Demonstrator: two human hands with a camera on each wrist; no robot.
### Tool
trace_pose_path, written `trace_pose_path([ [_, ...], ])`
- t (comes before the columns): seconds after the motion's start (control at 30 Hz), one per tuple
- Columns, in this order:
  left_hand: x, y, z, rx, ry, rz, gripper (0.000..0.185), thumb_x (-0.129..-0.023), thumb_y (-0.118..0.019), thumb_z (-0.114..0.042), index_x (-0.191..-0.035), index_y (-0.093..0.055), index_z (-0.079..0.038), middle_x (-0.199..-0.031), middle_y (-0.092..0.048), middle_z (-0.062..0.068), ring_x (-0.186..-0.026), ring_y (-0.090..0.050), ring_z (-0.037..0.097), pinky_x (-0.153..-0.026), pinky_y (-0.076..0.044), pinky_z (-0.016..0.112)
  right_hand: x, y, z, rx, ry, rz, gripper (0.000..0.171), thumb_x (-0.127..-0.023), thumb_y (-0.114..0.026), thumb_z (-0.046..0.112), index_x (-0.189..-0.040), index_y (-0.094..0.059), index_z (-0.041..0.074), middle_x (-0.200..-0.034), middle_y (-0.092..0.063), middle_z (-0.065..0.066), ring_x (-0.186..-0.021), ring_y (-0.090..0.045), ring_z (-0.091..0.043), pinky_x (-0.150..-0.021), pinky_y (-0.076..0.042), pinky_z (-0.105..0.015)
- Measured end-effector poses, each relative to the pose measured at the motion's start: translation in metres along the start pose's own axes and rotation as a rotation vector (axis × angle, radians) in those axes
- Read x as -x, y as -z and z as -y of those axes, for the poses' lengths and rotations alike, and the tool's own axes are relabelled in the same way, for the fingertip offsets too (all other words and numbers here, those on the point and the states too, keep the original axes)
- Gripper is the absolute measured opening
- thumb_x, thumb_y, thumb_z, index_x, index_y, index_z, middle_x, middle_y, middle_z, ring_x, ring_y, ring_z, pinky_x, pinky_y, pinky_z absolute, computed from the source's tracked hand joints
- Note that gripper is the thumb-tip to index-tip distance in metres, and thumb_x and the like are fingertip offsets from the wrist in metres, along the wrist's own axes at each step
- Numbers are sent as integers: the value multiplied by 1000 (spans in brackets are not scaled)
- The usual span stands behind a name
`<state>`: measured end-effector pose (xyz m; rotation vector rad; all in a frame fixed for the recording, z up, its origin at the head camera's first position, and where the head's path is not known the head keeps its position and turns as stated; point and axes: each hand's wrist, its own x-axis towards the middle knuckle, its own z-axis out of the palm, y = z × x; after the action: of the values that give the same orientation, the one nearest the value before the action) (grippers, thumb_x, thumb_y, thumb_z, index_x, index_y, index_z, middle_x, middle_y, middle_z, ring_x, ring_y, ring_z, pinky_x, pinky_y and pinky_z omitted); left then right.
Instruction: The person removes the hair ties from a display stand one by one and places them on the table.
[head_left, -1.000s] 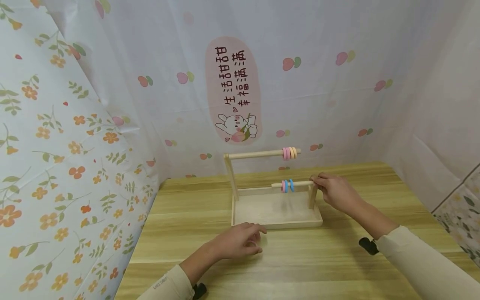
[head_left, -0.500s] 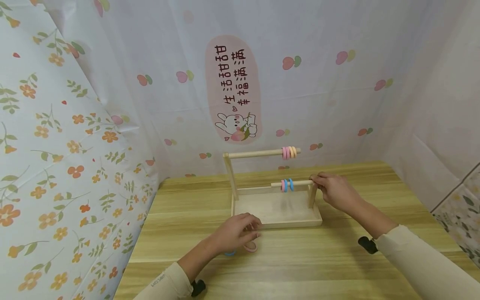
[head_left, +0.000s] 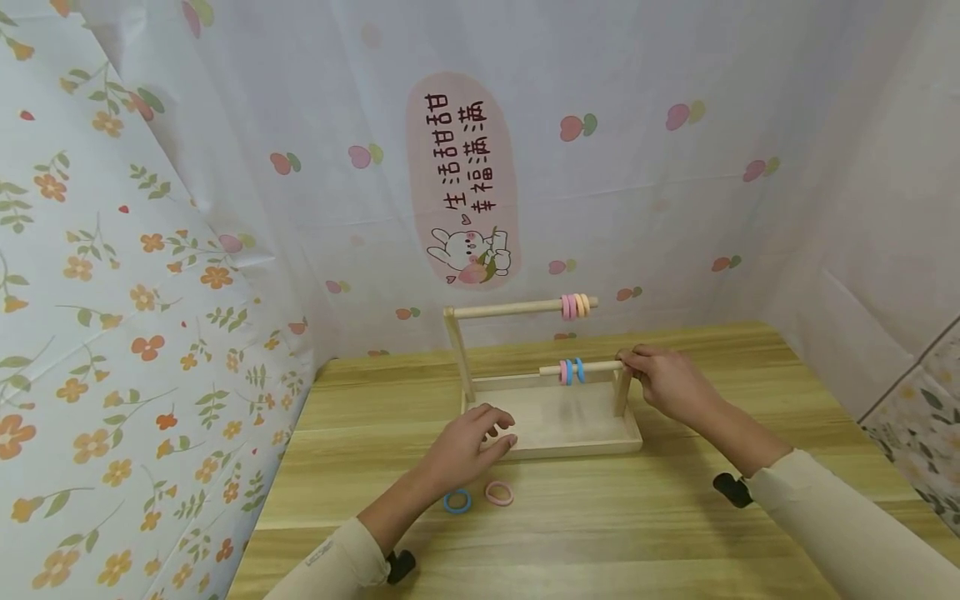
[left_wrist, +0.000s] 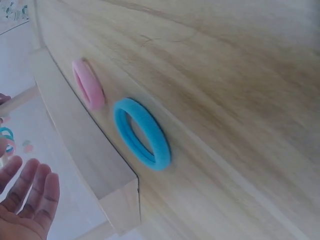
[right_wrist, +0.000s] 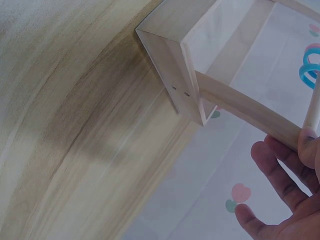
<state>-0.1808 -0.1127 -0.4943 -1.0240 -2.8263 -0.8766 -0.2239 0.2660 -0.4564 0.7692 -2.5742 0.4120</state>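
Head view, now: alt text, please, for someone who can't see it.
A person's right hand has its grip on the shorter post of a wooden rack; the empty left hand is by the tray. Colored rings hang on both bars; a blue ring and a pink ring lie on the table.

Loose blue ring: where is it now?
In the head view, the loose blue ring lies on the table in front of the wooden tray, near its left end, just left of the loose pink ring.
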Motion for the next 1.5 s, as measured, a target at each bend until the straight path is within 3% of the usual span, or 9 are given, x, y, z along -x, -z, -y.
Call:
trace_pose_path([
  [0.27,-8,2,-2,-12,12,-86,29,-113,-66,-30,-133,-71,-10,-125,-74,9,-111,-76,28,-91,-66,36,0,0,-1,8,1,8,22,-100,-73,-7,-120,-82,-4,-109,-82,-17,-85,-80,-32,-61,-59,-38],
  [0.6,-14,4,-4,-8,57,-113,32,-111,-69,-32,-137,-70,-13,-132,-74,6,-116,-75,27,-96,-65,40,1,-1,-2,15,2,11,23,-99,-74,-7,-121,-82,-5,-109,-82,-18,-86,-80,-33,-62,-60,-38],
  [0.8,-17,5,-6,-14,49,-144,32,-109,-73,-31,-135,-71,-12,-130,-74,5,-113,-76,26,-95,-65,42,2,-1,-2,-2,-8,7,21,-100,-73,-7,-120,-82,-5,-106,-81,-16,-79,-78,-29,-60,-58,-36],
  [1.23,-23,6,-8,0,72,-139,34,-109,-74,-33,-136,-70,-13,-133,-74,5,-116,-75,27,-98,-65,43,2,-2,-1,-6,-16,2,22,-101,-74,-5,-121,-81,-4,-109,-82,-18,-86,-81,-33,-66,-64,-43],
  [1.5,-29,4,-7,6,79,-147,35,-110,-72,-36,-136,-71,-13,-133,-74,6,-117,-75,26,-98,-64,41,2,0,-1,11,-1,16,23,-100,-74,-5,-122,-81,-4,-111,-82,-18,-87,-81,-34,-63,-61,-41],
])
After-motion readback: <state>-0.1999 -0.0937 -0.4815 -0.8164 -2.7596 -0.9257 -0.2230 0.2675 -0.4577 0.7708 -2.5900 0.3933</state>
